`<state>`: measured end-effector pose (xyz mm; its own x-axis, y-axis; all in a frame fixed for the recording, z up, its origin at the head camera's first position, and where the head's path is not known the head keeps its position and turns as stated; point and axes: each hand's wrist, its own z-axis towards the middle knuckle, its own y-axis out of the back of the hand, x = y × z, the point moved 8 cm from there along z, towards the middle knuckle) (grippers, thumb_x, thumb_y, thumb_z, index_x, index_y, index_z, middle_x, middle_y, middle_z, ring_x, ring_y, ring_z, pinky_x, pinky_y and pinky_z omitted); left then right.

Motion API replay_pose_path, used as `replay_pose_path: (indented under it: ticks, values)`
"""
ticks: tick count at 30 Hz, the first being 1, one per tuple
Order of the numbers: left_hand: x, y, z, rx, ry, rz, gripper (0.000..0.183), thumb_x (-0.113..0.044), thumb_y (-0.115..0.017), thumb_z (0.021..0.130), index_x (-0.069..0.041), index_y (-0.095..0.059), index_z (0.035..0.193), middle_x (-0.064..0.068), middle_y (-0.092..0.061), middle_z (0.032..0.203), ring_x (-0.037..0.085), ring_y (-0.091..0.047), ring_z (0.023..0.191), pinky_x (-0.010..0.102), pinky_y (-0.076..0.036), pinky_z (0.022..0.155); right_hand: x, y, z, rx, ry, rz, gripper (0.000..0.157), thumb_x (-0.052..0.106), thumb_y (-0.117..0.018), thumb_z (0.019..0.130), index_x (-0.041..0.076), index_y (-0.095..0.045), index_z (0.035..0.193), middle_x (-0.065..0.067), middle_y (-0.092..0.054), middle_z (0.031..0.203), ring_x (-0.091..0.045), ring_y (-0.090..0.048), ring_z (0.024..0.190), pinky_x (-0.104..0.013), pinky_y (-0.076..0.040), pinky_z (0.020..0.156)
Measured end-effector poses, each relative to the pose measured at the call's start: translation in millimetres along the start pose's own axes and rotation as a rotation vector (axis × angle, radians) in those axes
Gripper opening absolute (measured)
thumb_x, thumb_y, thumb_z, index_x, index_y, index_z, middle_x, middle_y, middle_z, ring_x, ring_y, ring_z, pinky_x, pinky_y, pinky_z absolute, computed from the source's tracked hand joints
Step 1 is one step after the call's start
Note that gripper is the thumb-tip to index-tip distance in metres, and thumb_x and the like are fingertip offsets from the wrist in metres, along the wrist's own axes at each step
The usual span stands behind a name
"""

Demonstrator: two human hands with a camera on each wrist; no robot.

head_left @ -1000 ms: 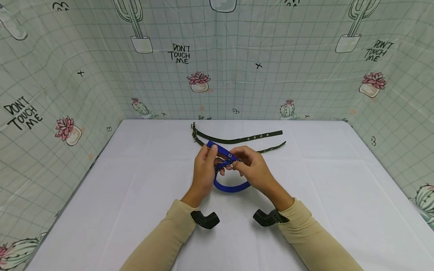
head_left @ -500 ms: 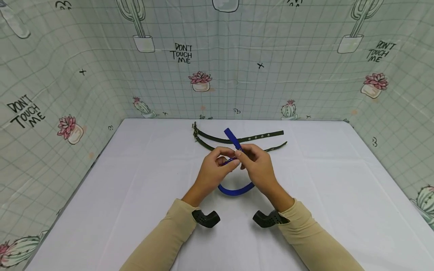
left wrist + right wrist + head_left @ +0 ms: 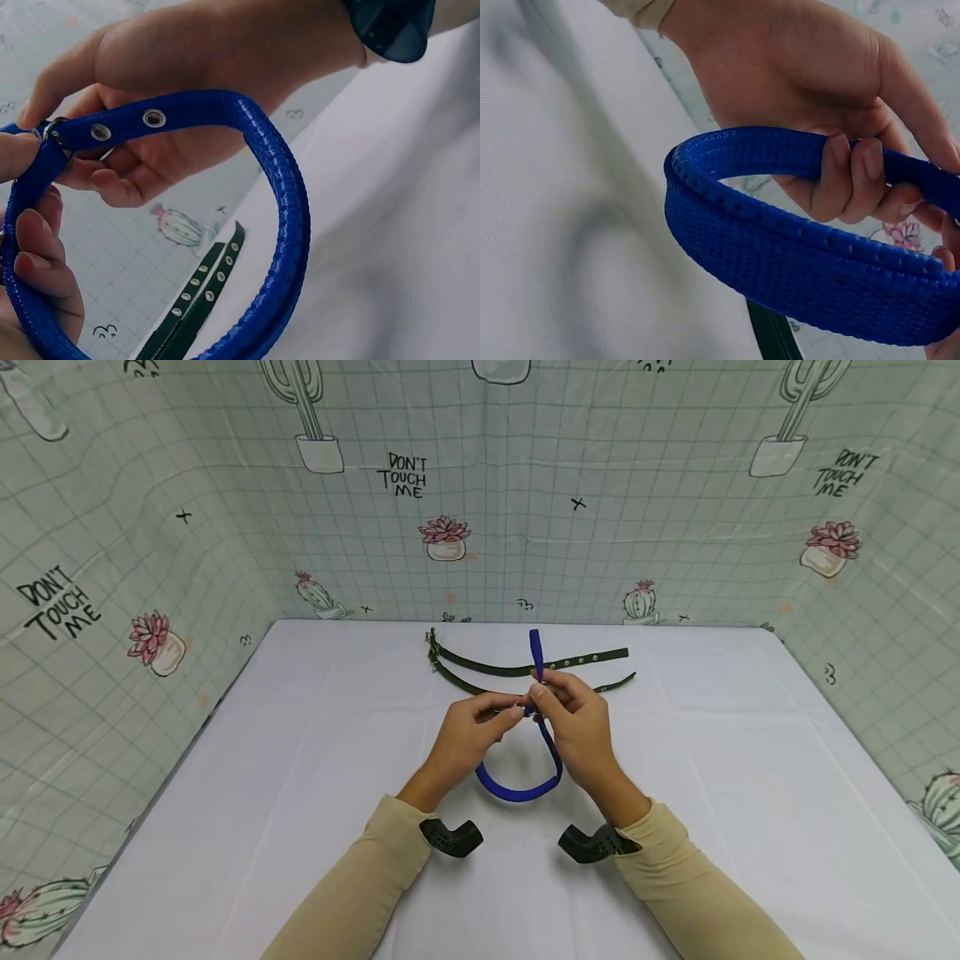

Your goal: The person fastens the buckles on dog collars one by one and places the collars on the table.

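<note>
A blue padded pet collar (image 3: 517,795), bent into a loop, is held between both hands above the table. My left hand (image 3: 468,731) pinches it at the metal buckle (image 3: 54,129), thumb against fingers. Just right of that, my right hand (image 3: 585,735) pinches the strap, and the flat free end (image 3: 536,647) sticks up beyond the fingertips. Metal eyelets (image 3: 154,118) line the strap beside the buckle in the left wrist view. In the right wrist view, curled fingers (image 3: 847,176) wrap the band, and its ribbed outer face shows. Fingers partly hide the buckle.
Behind the hands, two dark green collars (image 3: 517,672) with metal buckles and eyelets lie side by side on the white-covered table (image 3: 315,760). A patterned cloth wall (image 3: 525,552) encloses the table's back and sides. Black wrist devices (image 3: 452,838) sit on both forearms.
The collar's free end has swung from pointing left to standing up, away from me. My left hand has shifted its hold from that end to the buckle; the loop now hangs more open.
</note>
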<state>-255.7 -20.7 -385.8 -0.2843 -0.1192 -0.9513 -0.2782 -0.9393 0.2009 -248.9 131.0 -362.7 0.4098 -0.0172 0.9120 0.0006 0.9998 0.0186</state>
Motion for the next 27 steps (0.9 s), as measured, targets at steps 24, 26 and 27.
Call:
replay_pose_path:
  ticks: [24, 26, 27]
  values:
    - [2.8, 3.2, 0.4, -0.087, 0.024, -0.095, 0.030, -0.026, -0.069, 0.098, -0.005, -0.069, 0.119, 0.014, -0.070, 0.099, 0.015, -0.053, 0.073, 0.028, -0.045, 0.063, 11.6, 13.2, -0.5, -0.100, 0.214, -0.088, 0.038, 0.000, -0.067, 0.095, 0.005, -0.064, 0.133, -0.018, -0.067, 0.093, -0.015, -0.068, 0.080, -0.022, -0.056, 0.071]
    - [2.7, 3.4, 0.3, -0.100, 0.017, -0.098, 0.030, -0.026, -0.069, 0.097, -0.005, -0.069, 0.119, 0.013, -0.070, 0.098, 0.015, -0.053, 0.073, 0.024, -0.043, 0.061, 11.8, 14.3, -0.2, -0.096, 0.212, -0.089, 0.035, 0.000, -0.068, 0.094, 0.005, -0.068, 0.128, -0.017, -0.068, 0.092, -0.016, -0.067, 0.077, -0.022, -0.055, 0.068]
    - [2.7, 3.6, 0.2, -0.104, 0.013, -0.096, 0.031, -0.026, -0.070, 0.097, -0.005, -0.069, 0.119, 0.011, -0.070, 0.097, 0.015, -0.053, 0.073, 0.023, -0.043, 0.061, 12.1, 14.8, 0.1, -0.092, 0.213, -0.089, 0.033, -0.001, -0.068, 0.094, 0.004, -0.069, 0.126, -0.017, -0.068, 0.091, -0.016, -0.066, 0.076, -0.022, -0.055, 0.067]
